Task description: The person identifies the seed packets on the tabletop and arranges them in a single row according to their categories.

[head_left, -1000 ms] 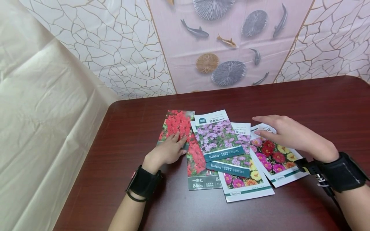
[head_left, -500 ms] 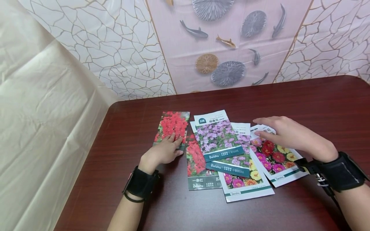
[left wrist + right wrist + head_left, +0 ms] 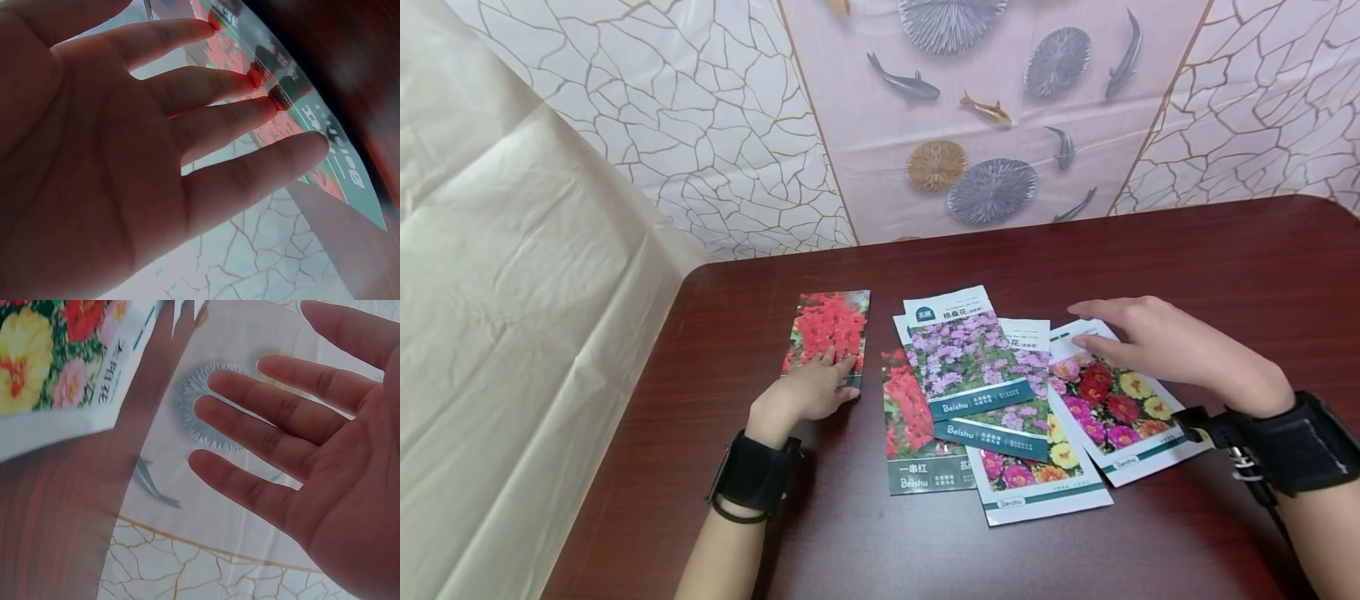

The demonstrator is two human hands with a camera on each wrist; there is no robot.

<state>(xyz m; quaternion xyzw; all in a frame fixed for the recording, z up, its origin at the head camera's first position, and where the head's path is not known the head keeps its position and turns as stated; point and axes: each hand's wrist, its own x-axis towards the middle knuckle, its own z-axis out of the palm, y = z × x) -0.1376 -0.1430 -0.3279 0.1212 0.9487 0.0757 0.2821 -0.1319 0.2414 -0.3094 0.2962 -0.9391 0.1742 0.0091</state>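
Observation:
With spread fingers, my left hand [image 3: 805, 390] presses its fingertips on a seed packet with red flowers [image 3: 831, 325], flat on the table; the left wrist view shows the same packet [image 3: 275, 119] under straight fingers. My right hand [image 3: 1172, 346] hovers with extended fingers over a seed packet with mixed pink, red and yellow flowers [image 3: 1123, 408] and holds nothing. Between the hands, packets overlap: a purple-flower packet [image 3: 962, 354] lies on a second purple-flower packet [image 3: 1026, 417], above another mixed-flower packet [image 3: 1048, 496]. A second red-flower packet [image 3: 910, 417] lies partly beneath them.
All packets lie on a dark red-brown wooden table [image 3: 700, 467]. Behind it hangs a patterned cloth [image 3: 1000, 125] with fish and round shapes. A cream sheet [image 3: 550, 275] drapes along the left side. Black straps [image 3: 756, 473] wrap both wrists.
My left hand has slid the upper red-flower packet leftward, away from the pile, so it now lies apart from the other red-flower packet. My right hand has shifted slightly right.

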